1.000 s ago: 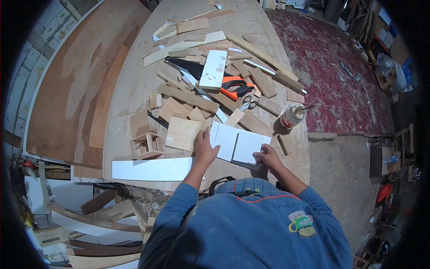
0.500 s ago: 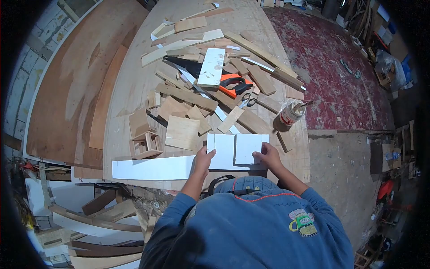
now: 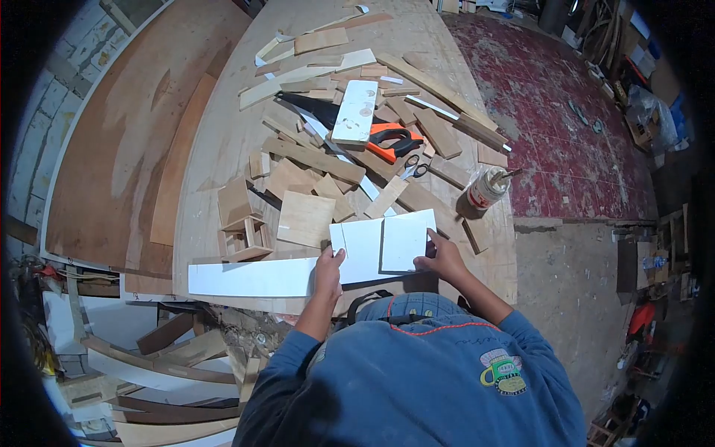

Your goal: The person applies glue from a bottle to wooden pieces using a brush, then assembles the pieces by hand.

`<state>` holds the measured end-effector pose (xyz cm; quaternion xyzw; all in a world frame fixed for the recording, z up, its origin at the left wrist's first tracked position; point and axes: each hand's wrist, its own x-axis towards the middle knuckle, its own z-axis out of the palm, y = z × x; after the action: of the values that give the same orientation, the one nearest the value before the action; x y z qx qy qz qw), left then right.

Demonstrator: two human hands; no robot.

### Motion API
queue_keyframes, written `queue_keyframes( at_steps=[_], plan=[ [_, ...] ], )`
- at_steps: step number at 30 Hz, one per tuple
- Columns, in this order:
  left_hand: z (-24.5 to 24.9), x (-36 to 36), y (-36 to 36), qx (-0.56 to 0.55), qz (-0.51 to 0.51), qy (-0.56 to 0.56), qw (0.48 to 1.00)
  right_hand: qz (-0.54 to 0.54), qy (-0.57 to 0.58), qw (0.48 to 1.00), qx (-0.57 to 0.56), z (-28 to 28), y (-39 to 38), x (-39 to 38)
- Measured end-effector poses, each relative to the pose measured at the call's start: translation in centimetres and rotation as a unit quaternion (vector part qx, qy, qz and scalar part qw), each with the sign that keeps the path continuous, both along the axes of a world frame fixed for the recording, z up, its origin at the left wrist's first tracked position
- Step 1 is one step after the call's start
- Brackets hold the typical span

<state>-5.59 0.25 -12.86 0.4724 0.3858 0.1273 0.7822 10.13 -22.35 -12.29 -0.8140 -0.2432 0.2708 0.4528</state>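
Observation:
I hold a white rectangular board [image 3: 361,246] slightly tilted over the near edge of the workbench. A smaller white square panel [image 3: 404,246] lies on its right half. My left hand [image 3: 327,274] grips the board's left end, with the thumb on the top face. At the right end, my right hand [image 3: 442,258] closes on the board and the square panel, its thumb at the panel's lower right corner. Left of my left hand lies a long white strip [image 3: 249,278]. Beyond the board sits a square of pale plywood [image 3: 305,219].
Wood offcuts [image 3: 316,160] are heaped mid-bench around an orange-handled saw [image 3: 395,141], a white block [image 3: 354,112] and scissors [image 3: 414,167]. A jar with a brush [image 3: 488,188] stands at the right edge. A small wooden box frame [image 3: 246,238] is at the left.
The white board with the square panel has shifted left and turned, its right end now farther from me. Both hands moved with it, the left one also coming slightly nearer to me.

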Motion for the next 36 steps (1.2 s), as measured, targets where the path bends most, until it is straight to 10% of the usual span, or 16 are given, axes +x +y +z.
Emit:
queue_keyframes(
  at_steps=[36],
  plan=[
    [2.2,0.1,-0.8,-0.042,-0.031,-0.03,0.998,0.092,-0.067,0.992,-0.05,2.4,5.2,-0.9]
  ],
)
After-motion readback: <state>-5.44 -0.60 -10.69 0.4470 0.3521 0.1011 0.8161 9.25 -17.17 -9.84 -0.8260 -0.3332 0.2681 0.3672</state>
